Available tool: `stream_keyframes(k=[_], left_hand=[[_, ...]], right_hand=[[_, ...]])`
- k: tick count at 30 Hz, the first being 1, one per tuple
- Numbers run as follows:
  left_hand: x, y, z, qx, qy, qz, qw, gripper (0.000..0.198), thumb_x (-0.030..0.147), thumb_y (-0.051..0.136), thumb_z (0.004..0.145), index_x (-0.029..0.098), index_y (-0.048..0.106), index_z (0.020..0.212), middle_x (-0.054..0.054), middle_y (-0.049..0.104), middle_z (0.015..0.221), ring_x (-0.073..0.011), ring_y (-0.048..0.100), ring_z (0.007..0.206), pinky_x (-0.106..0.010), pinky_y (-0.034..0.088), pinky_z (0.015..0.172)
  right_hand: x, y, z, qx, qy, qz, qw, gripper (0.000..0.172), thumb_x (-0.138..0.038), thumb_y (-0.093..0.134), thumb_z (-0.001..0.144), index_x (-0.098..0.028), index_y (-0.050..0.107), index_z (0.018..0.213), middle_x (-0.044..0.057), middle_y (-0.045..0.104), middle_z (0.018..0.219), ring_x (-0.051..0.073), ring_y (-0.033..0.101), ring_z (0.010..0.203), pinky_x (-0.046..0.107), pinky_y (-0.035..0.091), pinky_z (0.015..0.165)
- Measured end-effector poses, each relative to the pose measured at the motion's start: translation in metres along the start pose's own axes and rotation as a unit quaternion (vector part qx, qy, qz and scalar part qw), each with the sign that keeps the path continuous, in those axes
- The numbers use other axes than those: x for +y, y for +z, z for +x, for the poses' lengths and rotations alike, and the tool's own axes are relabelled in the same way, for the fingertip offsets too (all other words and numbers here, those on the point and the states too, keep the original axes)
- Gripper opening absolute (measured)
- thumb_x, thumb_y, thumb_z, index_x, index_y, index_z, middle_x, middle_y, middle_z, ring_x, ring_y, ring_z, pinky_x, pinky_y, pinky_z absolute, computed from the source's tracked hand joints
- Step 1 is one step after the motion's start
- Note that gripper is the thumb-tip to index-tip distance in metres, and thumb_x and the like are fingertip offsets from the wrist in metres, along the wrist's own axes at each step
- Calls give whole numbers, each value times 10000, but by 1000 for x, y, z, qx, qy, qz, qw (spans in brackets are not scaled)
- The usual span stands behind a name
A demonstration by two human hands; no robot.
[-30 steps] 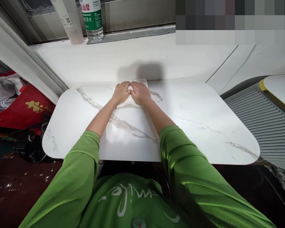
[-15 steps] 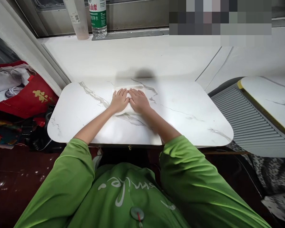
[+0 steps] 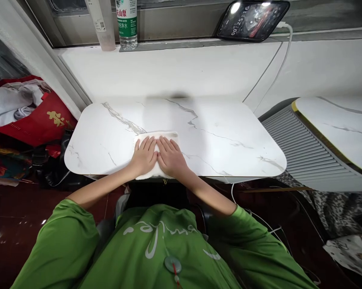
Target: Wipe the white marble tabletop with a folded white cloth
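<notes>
A white cloth (image 3: 162,134) lies flat near the front edge of the white marbled tabletop (image 3: 235,124). My left hand (image 3: 144,155) rests palm down on the cloth's left part, fingers stretched forward. Beside it, my right hand (image 3: 170,155) presses flat on the right part, its fingers also stretched out. The two thumbs almost meet in the middle. Neither hand grips the cloth, and much of it is hidden under the palms.
On the ledge behind stand a clear plastic cup (image 3: 101,28), a water bottle (image 3: 127,26) and a phone (image 3: 251,21) with a white cable (image 3: 285,60). At left sits a red bag (image 3: 45,120) of cloth items. A grey ribbed panel (image 3: 301,144) stands at right.
Both hands and the cloth have slid from the tabletop's middle back toward my body, to the front edge. The hands stay flat on it. The view has shifted slightly.
</notes>
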State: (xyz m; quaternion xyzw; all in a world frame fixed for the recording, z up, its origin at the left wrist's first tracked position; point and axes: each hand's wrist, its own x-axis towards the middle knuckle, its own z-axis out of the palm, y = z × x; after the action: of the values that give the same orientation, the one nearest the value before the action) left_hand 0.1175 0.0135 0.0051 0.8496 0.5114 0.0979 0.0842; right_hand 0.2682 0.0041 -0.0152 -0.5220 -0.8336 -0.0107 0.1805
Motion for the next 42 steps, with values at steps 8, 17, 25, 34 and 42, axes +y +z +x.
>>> stream_keyframes(k=[8, 17, 25, 34, 42], left_hand=[[-16, -4, -7, 6, 3, -4, 1000, 508, 225, 280, 982, 102, 387, 1463, -132, 411, 1560, -254, 295, 1489, -517, 169, 1245], [-72, -8, 88, 6, -21, -10, 1000, 518, 223, 316, 963, 90, 393, 1457, -141, 409, 1556, -245, 308, 1473, -481, 160, 1239], [-122, -7, 175, 22, -12, -23, 999, 521, 203, 310, 938, 117, 431, 1437, -110, 429, 1542, -229, 343, 1444, -437, 197, 1223], [-141, -6, 211, 34, -11, -24, 999, 501, 218, 288, 943, 151, 447, 1414, -104, 448, 1529, -227, 354, 1435, -456, 218, 1207], [-123, -9, 161, 38, -45, -15, 998, 503, 224, 276, 976, 129, 405, 1453, -123, 397, 1564, -238, 313, 1468, -489, 177, 1222]], right_hand=[[-14, 7, 13, -28, -31, -17, 999, 594, -239, 335, 928, 110, 433, 1399, 312, 444, 1468, 390, 389, 1408, 542, 323, 1148], [33, 40, 114, -18, -7, 31, 999, 565, -216, 308, 926, 32, 453, 1413, 230, 459, 1494, 323, 400, 1412, 516, 291, 1173], [70, 65, 198, -7, 29, 25, 999, 541, -167, 288, 914, 9, 464, 1394, 220, 471, 1486, 310, 397, 1404, 520, 291, 1162], [87, 75, 234, 14, 37, 30, 999, 526, -166, 309, 904, 8, 504, 1361, 221, 500, 1462, 307, 426, 1378, 494, 303, 1152], [64, 62, 201, -5, 6, 33, 999, 542, -169, 294, 919, -11, 479, 1403, 196, 479, 1490, 285, 407, 1403, 488, 279, 1169]])
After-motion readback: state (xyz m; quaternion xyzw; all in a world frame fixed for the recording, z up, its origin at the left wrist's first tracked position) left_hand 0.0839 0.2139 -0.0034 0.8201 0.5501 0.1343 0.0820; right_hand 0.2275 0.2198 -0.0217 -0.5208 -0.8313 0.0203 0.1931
